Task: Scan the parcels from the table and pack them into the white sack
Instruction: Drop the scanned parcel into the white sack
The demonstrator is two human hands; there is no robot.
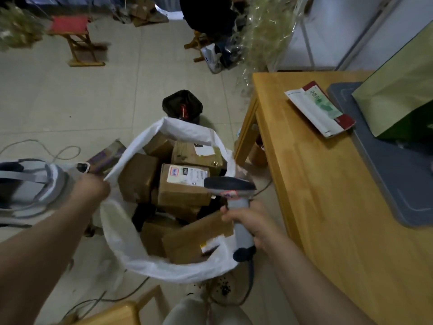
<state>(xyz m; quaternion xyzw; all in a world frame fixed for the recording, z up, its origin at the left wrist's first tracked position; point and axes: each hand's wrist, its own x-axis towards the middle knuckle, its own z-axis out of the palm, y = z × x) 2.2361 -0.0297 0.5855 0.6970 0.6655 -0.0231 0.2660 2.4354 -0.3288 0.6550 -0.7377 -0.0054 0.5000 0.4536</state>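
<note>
Floor-set white sack [121,242] holds brown parcels [182,193]; left fingers [103,186] pinch rim, right fingers [230,215] grip scanner [230,184].

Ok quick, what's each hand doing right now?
Left hand: grips the sack by its rim.
Right hand: holds the scanner.

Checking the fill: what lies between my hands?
Head view: the open white sack, packed with cardboard parcels, lies between left hand and right hand gripping the scanner.
</note>
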